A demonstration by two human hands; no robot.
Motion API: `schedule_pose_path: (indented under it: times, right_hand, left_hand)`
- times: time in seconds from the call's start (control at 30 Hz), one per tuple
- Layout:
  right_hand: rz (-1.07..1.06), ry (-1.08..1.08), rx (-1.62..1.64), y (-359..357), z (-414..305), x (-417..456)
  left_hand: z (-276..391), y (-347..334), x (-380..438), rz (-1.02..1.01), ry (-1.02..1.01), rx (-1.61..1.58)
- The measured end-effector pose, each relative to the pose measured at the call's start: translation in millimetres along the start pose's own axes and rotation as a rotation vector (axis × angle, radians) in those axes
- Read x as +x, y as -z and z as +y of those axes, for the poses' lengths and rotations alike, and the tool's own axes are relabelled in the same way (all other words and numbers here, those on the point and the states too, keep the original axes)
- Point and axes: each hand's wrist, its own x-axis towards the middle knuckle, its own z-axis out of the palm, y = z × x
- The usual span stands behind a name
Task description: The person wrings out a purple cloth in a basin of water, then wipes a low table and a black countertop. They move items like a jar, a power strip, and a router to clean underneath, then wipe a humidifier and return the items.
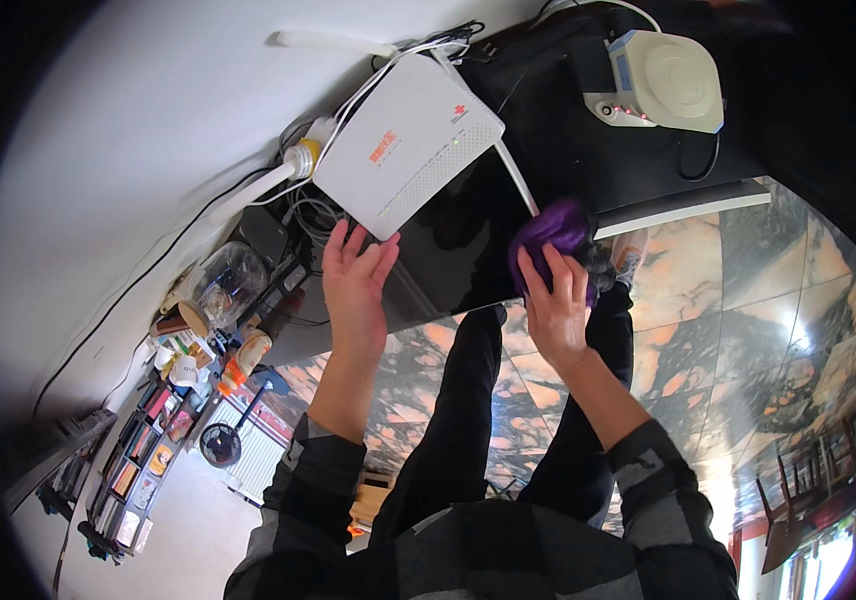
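A white Wi-Fi router [417,142] with upright-set antennas and lit indicator lights lies on a glossy black cabinet top [465,247]. My left hand [357,292] is at the router's near corner, fingers apart. Whether its fingertips touch the casing is hard to tell. My right hand [559,300] grips a bunched purple cloth [559,225] at the cabinet's front edge. The tip of one white antenna [516,176] reaches to the cloth, which partly hides it.
A cream-coloured device [668,82] with red lights stands at the far right of the cabinet top. Cables [315,214] tangle beside the router along the wall. A clear plastic jar [225,274] and an orange-capped bottle [246,362] stand at left. Below is a marble-patterned floor [683,300].
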Motion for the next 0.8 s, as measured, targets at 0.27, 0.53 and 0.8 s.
schedule_pose_path:
  times: [0.27, 0.53, 0.8]
  right_hand:
    - [-0.184, 0.355, -0.179, -49.9, -6.2, 27.6]
    - [-0.401, 0.955, -0.056, -101.8, -52.3, 9.6]
    - [-0.463, 0.477, -0.355, 11.2, 36.8, 5.8]
  left_hand:
    - [-36.7, 33.5, -47.1, -0.042, 0.071, 0.209]
    - [-50.1, 63.6, -111.5, 0.006, 0.281, 0.312]
    - [-47.0, 70.8, -142.5, -0.209, 0.422, 0.318]
